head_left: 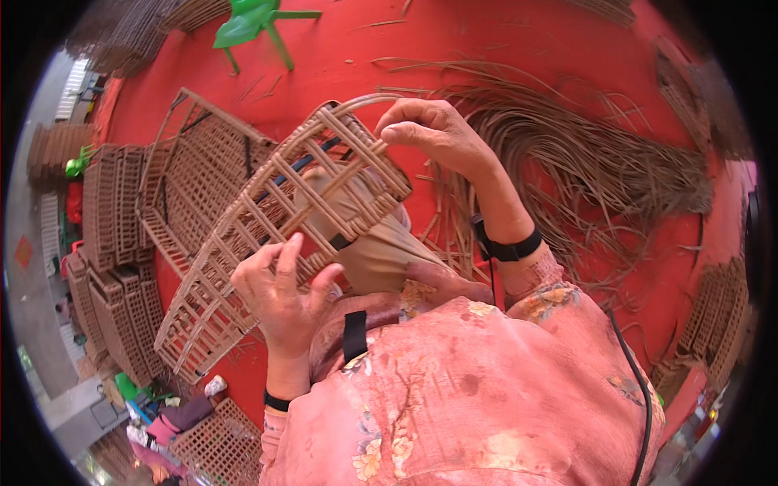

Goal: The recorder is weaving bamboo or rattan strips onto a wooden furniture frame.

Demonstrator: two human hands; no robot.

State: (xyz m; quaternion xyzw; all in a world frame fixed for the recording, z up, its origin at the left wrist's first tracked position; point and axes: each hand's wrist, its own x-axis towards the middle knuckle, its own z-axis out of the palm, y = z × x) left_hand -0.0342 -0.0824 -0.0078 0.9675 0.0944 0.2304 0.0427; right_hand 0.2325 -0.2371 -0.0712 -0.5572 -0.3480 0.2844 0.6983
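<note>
A woven rattan lattice panel with upturned sides lies slantwise across my lap, its narrow end toward my right hand. My right hand is closed at that end, thumb and fingers pinched on a pale rattan strand that curves out from the panel's corner. The strand's exact path behind the fingers is hidden. My left hand is at the panel's near edge, fingers apart and thumb spread, gripping nothing that shows. Dark bands cross parts of the lattice.
A big coil of loose rattan strands covers the red floor at right. Another lattice frame stands beyond the panel, with stacked lattices at left. A green plastic chair stands ahead. Another person is at lower left.
</note>
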